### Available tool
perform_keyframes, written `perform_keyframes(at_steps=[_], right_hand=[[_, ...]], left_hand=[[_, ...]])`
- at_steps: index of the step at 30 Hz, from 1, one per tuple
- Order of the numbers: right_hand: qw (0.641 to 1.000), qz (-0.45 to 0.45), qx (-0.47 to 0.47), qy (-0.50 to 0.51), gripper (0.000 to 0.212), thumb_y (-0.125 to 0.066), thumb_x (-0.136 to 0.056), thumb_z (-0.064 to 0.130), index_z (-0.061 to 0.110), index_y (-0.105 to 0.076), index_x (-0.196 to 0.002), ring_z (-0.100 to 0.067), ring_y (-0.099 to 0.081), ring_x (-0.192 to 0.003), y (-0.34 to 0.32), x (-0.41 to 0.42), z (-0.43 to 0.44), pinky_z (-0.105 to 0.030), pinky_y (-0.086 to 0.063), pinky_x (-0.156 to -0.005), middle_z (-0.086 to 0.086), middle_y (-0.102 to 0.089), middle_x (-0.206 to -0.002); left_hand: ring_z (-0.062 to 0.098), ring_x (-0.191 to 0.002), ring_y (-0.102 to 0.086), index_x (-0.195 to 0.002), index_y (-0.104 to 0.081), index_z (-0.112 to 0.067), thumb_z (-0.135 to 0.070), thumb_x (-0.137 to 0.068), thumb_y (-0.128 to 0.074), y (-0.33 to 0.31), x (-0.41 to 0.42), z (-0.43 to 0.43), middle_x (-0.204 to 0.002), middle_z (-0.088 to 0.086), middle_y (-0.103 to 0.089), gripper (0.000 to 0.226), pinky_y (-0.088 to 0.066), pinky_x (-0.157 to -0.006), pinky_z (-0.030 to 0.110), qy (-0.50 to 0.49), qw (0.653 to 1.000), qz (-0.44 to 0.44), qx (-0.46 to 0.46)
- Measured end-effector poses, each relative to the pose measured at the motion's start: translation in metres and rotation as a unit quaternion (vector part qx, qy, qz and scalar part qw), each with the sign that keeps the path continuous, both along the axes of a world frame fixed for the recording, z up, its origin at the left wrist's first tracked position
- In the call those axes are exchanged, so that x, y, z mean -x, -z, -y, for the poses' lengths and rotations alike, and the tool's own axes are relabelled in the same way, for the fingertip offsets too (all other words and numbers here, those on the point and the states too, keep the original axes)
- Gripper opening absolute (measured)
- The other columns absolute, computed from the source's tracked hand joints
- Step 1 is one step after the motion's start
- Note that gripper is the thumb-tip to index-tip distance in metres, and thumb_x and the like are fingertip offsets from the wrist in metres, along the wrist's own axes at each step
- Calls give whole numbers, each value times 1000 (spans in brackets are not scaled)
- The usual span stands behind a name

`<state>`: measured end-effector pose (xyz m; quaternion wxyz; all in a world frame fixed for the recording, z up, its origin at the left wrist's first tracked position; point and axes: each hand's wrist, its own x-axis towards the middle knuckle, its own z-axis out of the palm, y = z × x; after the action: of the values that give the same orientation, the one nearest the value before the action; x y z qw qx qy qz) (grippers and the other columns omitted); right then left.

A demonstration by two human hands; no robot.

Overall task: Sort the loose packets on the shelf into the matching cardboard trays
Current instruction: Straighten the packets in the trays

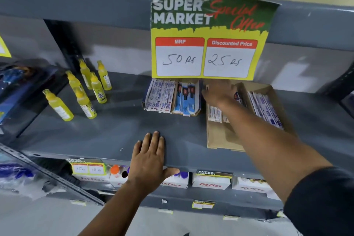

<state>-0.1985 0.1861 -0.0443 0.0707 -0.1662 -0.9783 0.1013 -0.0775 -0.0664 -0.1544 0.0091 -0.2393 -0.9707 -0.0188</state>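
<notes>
The right hand (pixel 218 92) reaches in just under the hanging offer sign (pixel 208 36), between the small divided tray (pixel 172 97) and the larger cardboard tray (pixel 226 140). It is blurred, so I cannot tell whether its grip holds a packet or is slack. The left hand (pixel 151 157) lies flat and released on the shelf (pixel 115 128) edge, below and left of the sign.

Below the sign, white packets (pixel 160 95) and blue packets (pixel 186 99) stand in the small tray; more white packets (pixel 266 109) lean in the larger one. The risk, as I judge it, is that the sign hides the back of the trays, so a packet may land in the wrong compartment, or the forearm may sweep the leaning packets over.

The sign reads "SUPER MARKET", "Special Offer", "MRP 50 rs", "Discounted Price 25 rs". Far left of it, yellow bottles (pixel 86 90) show "FEVI GUM". Below, white boxes (pixel 210 183) read "fitfizz".
</notes>
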Motion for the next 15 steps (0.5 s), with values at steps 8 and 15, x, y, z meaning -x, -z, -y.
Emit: perform_keyframes(at_steps=[8,15], right_hand=[[954,113,-168,-220,46,-65,-76,61,38,-63,-117,-27,-33,-133,27,-13,30,-63,-1,-111,5,-60,-125],[975,80,-139,-154,40,-68,-77,53,30,-63,-110,-31,-42,-125,32,-6,41,-63,-7,-112,-4,-59,-120]], left_hand=[[40,-130,-38,-135,-46,-3,-84,-80,-20,0,1,-2,-143,17,-43,101,-32,-101,58,-1,1000,10,6],[39,-131,-37,-136,-44,-3,-84,-79,-22,-3,1,-1,-144,17,-42,101,-32,-101,58,-2,1000,18,2]])
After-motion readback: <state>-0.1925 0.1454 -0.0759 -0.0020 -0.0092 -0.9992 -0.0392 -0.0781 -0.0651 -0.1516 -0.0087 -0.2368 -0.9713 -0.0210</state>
